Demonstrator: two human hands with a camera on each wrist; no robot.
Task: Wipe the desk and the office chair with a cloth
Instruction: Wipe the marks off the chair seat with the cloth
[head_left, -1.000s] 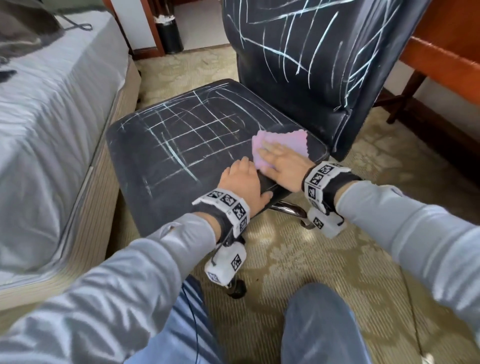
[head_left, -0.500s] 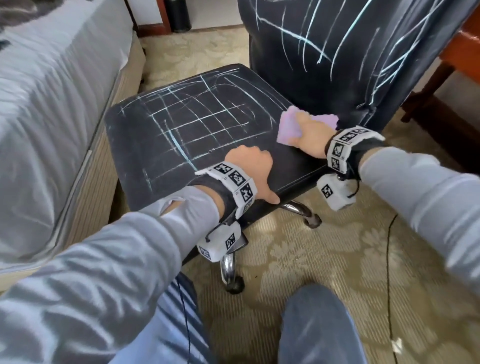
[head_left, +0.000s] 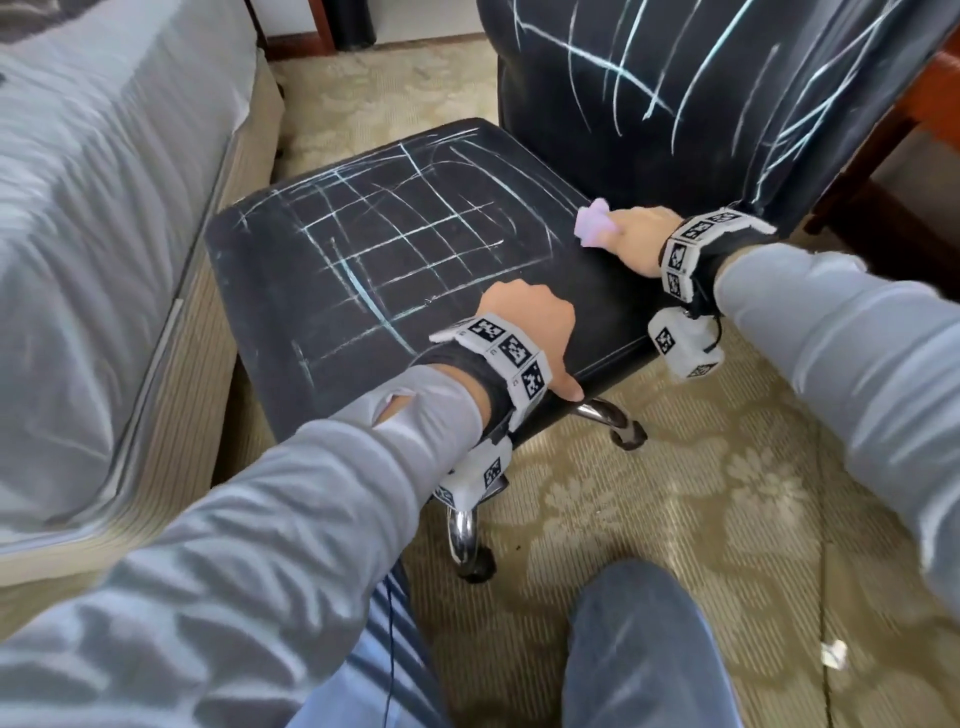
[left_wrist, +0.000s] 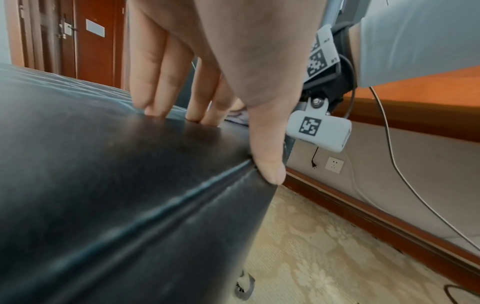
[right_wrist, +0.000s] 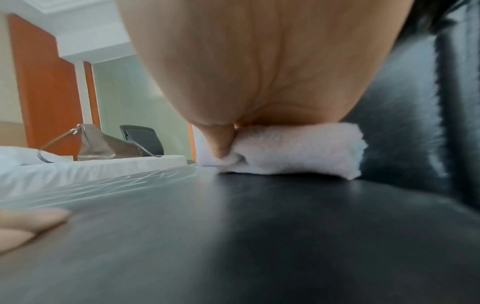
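A black office chair has a seat and backrest covered in pale chalk-like lines. My right hand grips a bunched pink cloth at the seat's back right corner, against the foot of the backrest. In the right wrist view the thumb digs into the cloth, which lies on the seat. My left hand rests on the seat's front right edge. Its fingertips touch the top and its thumb lies on the side seam. The seat strip near my hands is free of lines.
A bed with grey sheets runs close along the chair's left side. Chrome base legs with castors stand on patterned carpet. Wooden furniture is at the right behind the chair. My knees are low in view; a white scrap lies on the floor.
My right hand slid the cloth from the seat's front right back to the foot of the backrest, and the cloth bunched up. My left hand stayed on the front edge.
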